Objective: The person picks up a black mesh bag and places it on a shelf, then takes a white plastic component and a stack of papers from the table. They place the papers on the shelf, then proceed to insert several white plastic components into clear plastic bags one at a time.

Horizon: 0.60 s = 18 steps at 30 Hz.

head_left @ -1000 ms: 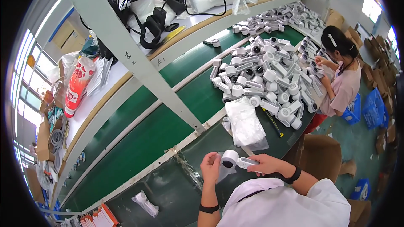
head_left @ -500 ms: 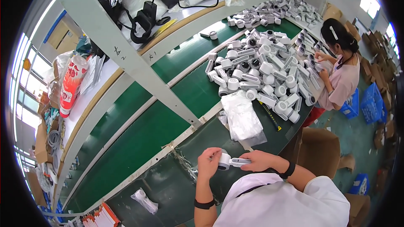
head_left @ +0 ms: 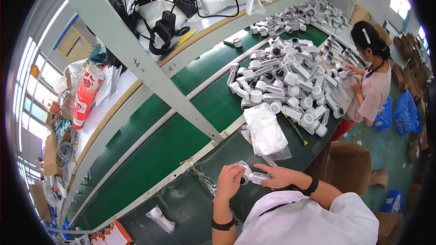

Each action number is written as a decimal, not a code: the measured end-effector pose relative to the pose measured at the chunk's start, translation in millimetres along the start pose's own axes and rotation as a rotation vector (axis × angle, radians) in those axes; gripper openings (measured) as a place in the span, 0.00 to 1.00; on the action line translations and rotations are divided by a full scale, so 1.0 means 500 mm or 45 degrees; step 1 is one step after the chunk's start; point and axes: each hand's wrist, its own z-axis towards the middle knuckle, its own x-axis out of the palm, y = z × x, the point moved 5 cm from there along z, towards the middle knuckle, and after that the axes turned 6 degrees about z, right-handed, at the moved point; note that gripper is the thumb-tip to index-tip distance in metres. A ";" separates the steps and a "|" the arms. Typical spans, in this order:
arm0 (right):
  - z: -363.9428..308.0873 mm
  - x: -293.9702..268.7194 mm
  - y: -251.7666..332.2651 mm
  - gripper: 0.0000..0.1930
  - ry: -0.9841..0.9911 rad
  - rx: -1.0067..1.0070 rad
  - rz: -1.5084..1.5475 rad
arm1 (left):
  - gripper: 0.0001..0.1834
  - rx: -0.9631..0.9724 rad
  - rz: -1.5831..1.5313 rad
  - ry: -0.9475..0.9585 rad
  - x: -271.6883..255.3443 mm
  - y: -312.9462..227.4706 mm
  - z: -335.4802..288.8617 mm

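Note:
Between my hands is a white handheld device (head_left: 260, 178) with a round, dark-faced head and a flat handle. My left hand (head_left: 230, 181) closes over its head, where clear plastic film seems to wrap it. The handle is gripped by my right hand (head_left: 279, 176), fingers around its far end. Just beyond lies a stack of clear plastic bags (head_left: 265, 131) on the dark green bench (head_left: 190, 199). A similar white device in a clear bag (head_left: 160, 219) rests to the left, apart from my hands.
A large heap of white devices (head_left: 290, 75) covers the bench at far right. A slim black and yellow tool (head_left: 296, 130) lies beside the bags. A co-worker (head_left: 372, 81) handles devices there. A metal post (head_left: 181, 104) and shelf stand ahead; an open carton (head_left: 347, 163) sits right.
My left fingers have moved further over the device's head, and clear plastic shows more around it. The view has shifted slightly. The co-worker's hands have moved.

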 end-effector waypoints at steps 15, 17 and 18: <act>0.056 0.014 0.008 0.36 -0.022 -0.244 -0.353 | 0.08 -0.296 -0.170 0.178 0.002 0.064 -0.032; 0.072 0.016 -0.004 0.37 0.004 -0.325 -0.577 | 0.07 -0.238 -0.201 0.156 0.001 0.063 -0.030; 0.074 0.013 -0.011 0.37 0.003 -0.324 -0.578 | 0.07 -0.237 -0.190 0.165 0.001 0.062 -0.029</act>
